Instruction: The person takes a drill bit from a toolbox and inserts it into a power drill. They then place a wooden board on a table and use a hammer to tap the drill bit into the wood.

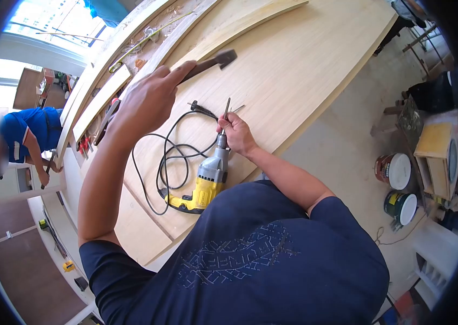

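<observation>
My left hand is wrapped round the handle of a hammer, raised above the wooden board. The hammer's dark head points to the right. Below it lies a yellow and grey power drill, its chuck pointing away from me. My right hand pinches the drill bit just beyond the chuck, and the bit's tip shows past my fingers. A second thin piece sticks out beside it; I cannot make out what it is. The drill's black cord lies in loops to its left.
Curved wooden strips and a tape measure lie at the far left side. Red-handled pliers lie nearby. A co-worker in blue holds a tool at left. Buckets and a wooden box stand on the right floor.
</observation>
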### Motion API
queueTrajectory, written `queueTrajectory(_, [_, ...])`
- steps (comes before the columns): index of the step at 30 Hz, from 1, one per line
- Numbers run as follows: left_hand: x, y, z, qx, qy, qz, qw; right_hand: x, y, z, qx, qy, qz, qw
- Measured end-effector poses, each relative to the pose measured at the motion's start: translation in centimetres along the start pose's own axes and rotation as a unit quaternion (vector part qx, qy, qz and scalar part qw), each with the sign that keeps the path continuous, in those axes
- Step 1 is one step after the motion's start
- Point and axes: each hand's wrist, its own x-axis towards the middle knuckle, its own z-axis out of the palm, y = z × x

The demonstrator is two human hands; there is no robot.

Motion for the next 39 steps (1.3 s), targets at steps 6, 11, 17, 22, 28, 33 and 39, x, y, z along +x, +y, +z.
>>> queueTrajectory(6, [3.1, 0.3, 2.3, 0.134, -0.184, 0.071, 0.971, -0.2, -0.8, -0.1, -0.029, -0.008, 0.0, 1.0])
queueTrajectory(11, [4.3, -0.6, 1.3, 0.061, -0.02, 0.038, 0.997, -0.2, 0.2, 0.0, 0.005, -0.001, -0.011, 1.0])
queueTrajectory(17, [3.4, -0.6, 2.9, 0.169, -0.175, 0.068, 0.968, 0.3, 0.1, -0.2, -0.015, -0.011, 0.003, 1.0])
queueTrajectory(22, [2.1, -1.2, 4.4, 0.055, -0.041, 0.021, 0.997, 0.3, -0.1, -0.1, 0.002, -0.023, 0.001, 1.0])
queueTrajectory(28, [-0.5, -2.6, 5.1, 0.024, -0.084, -0.007, 0.996, 1.0, -0.4, -0.2, -0.011, -0.026, 0.005, 1.0])
queueTrajectory(33, [-8.2, -4.3, 10.6, -0.185, 0.007, -0.188, 0.965, 0.6, 0.3, -0.3, 0.046, -0.026, 0.004, 0.999])
queueTrajectory(39, [-19.8, -2.0, 20.2, -0.493, -0.055, -0.315, 0.809, 0.0, 0.4, -0.5, 0.196, 0.016, 0.076, 0.978])
